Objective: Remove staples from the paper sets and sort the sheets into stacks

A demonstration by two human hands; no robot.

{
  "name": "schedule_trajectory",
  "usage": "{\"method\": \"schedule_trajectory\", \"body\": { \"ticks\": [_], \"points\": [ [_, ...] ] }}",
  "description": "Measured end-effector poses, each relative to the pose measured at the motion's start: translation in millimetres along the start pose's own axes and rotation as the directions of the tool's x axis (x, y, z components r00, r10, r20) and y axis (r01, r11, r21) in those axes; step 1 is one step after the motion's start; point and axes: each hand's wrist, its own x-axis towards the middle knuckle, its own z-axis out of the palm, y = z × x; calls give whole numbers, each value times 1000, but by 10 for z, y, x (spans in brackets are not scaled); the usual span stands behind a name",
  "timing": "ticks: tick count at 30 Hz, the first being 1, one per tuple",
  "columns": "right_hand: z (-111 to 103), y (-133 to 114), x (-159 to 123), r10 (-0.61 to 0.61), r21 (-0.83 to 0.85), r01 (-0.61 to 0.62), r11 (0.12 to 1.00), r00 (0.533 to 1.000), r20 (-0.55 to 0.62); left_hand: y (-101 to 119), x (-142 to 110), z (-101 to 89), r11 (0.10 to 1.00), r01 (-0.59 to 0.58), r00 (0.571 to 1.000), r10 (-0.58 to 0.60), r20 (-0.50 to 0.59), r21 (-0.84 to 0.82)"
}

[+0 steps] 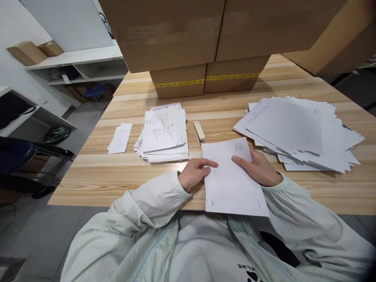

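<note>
Both my hands are on white paper sheets [230, 192] with a round stamp mark near the top, at the table's front edge. At the left side of the sheets, my left hand [195, 172] is closed on the edge, its index finger stretched over the top face. My right hand [261, 168] grips the right edge, thumb on top and fingers hidden beneath. A cream stapler [199, 132] lies just beyond the sheets. How many sheets I hold is unclear.
A printed paper stack [163, 131] and small white slips [120, 138] lie to the left. A larger, fanned-out paper pile [296, 129] is on the right. Stacked cardboard boxes [179, 35] stand at the back of the wooden table [96, 176]. A blue stool [14, 156] is at left.
</note>
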Motion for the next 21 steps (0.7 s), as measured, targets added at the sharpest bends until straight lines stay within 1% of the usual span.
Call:
{"method": "schedule_trajectory", "body": {
  "ticks": [2,5,9,11,12,13,14,16,17,18,19,20,21],
  "points": [
    [13,-8,67,-41,7,41,999,999,13,16,49,-13,1000,-5,1000,5,-28,16],
    [40,-9,148,-76,20,75,997,996,50,14,78,-38,1000,-9,999,9,-38,10],
    [82,2,238,-65,12,64,998,995,74,31,96,-55,1000,-22,997,21,-68,-9],
    [68,-6,286,-85,-64,90,994,994,74,56,119,-63,999,-6,997,2,-74,-50],
    [40,-22,311,-112,-153,123,981,991,80,70,135,-68,997,10,997,-16,-74,-79],
    [-4,-51,337,-142,-279,160,947,986,82,84,152,-75,994,27,997,-35,-74,-107],
    [-64,-98,364,-171,-435,185,881,983,72,97,170,-83,991,42,996,-52,-77,-130],
    [-204,-256,426,-232,-725,171,667,973,16,120,201,-99,985,65,993,-79,-86,-157],
    [-266,-367,465,-277,-813,149,563,961,-16,129,213,-105,984,72,992,-87,-91,-164],
    [-309,-494,515,-335,-861,141,488,942,-35,136,222,-109,983,77,991,-94,-93,-170],
    [-321,-630,578,-400,-880,161,446,916,-35,141,228,-112,981,82,991,-99,-95,-175],
    [-296,-765,657,-456,-877,208,433,890,-14,145,230,-112,980,85,990,-103,-95,-181],
    [-230,-888,750,-494,-859,268,436,869,20,147,231,-110,979,86,990,-106,-95,-186]
  ]
}}
